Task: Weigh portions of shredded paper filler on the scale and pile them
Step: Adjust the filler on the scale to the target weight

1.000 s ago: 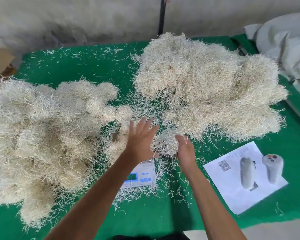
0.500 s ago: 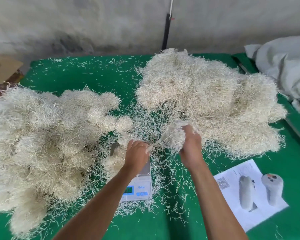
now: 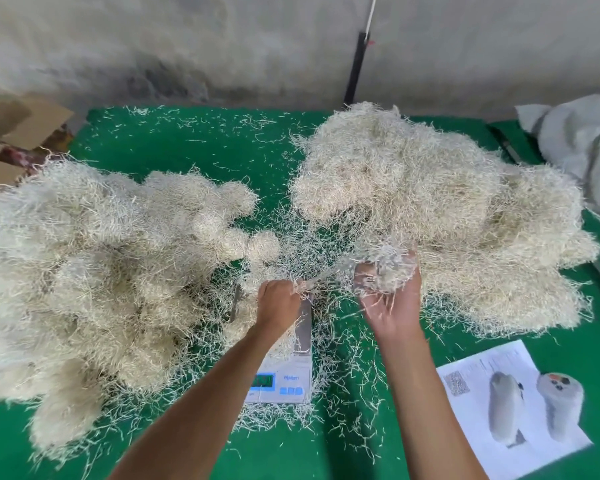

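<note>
Left hand (image 3: 278, 301) fingers curled, pinching a thin strand of shredded paper above the scale (image 3: 284, 368). Right hand (image 3: 392, 299) palm up, fingers curled around a clump of filler (image 3: 387, 263); a stretched wisp joins the two hands. Large pile (image 3: 440, 216) just beyond right hand; second pile (image 3: 94, 271) left of left hand. Printed sheet (image 3: 513, 410) on green desk (image 3: 205, 147), right of right forearm

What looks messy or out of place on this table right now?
Loose shreds are scattered across the green table, thickest around the scale, whose platform is partly buried. The left hand pinches strands pulled from the clump in the right hand. A printed sheet lies askew at the right.
</note>
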Tool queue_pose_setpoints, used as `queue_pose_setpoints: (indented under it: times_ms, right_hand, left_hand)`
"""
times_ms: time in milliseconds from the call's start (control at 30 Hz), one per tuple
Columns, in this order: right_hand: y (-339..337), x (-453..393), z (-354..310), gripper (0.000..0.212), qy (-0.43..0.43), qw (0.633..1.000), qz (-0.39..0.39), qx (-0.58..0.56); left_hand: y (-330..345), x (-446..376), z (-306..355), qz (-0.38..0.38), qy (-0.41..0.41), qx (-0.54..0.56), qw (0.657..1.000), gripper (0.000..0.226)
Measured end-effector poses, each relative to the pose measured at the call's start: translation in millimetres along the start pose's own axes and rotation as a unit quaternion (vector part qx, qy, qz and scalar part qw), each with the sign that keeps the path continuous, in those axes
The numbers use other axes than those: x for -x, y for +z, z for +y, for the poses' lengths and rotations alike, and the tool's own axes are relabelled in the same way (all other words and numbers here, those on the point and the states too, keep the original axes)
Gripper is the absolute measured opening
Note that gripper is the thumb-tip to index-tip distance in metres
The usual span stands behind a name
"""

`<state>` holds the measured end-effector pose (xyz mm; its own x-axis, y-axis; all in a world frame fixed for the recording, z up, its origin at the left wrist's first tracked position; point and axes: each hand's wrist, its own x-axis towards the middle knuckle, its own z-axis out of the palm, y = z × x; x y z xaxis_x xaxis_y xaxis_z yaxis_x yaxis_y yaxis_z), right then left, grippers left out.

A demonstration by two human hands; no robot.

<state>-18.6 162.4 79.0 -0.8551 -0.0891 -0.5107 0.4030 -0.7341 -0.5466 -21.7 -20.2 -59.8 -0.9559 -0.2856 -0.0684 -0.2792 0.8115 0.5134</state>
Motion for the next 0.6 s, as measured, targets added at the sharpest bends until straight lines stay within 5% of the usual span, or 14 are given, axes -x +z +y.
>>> queue_pose_setpoints:
  times_ms: [100, 167, 267, 333, 433, 600]
  right_hand:
    - [-0.3, 7.5, 6.3, 0.036, 0.032, 0.993, 0.053, -0.097]
    - [-8.4, 8.2, 1.7, 0.047, 0.022, 0.989, 0.071, -0.125]
    - [-14.3, 4.6, -18.6, 0.056, 0.004, 0.987, 0.012, -0.158]
    - [-10.8, -0.5, -24.8, 0.043, -0.018, 0.997, 0.002, -0.074]
    - [-12.2, -13.5, -10.7, 0.031, -0.073, 0.971, 0.032, 0.225]
    - [-15.7, -32.6, 10.2, 0.026, -0.038, 0.955, 0.062, 0.286]
  left_hand:
    - [2.0, -7.2, -3.8, -0.029, -0.061, 0.087, 0.994, 0.014]
    - [-2.2, -14.4, -10.7, -0.041, -0.130, 0.130, 0.982, 0.020]
    - [-15.2, -20.9, -16.0, -0.058, -0.138, 0.182, 0.972, 0.034]
    - [-23.3, -22.3, -13.0, -0.054, -0.130, 0.239, 0.961, 0.038]
    - [-35.3, -19.1, -4.6, -0.004, -0.145, 0.354, 0.924, 0.033]
    - [-57.0, -13.4, -6.0, 0.036, -0.001, 0.304, 0.952, 0.026]
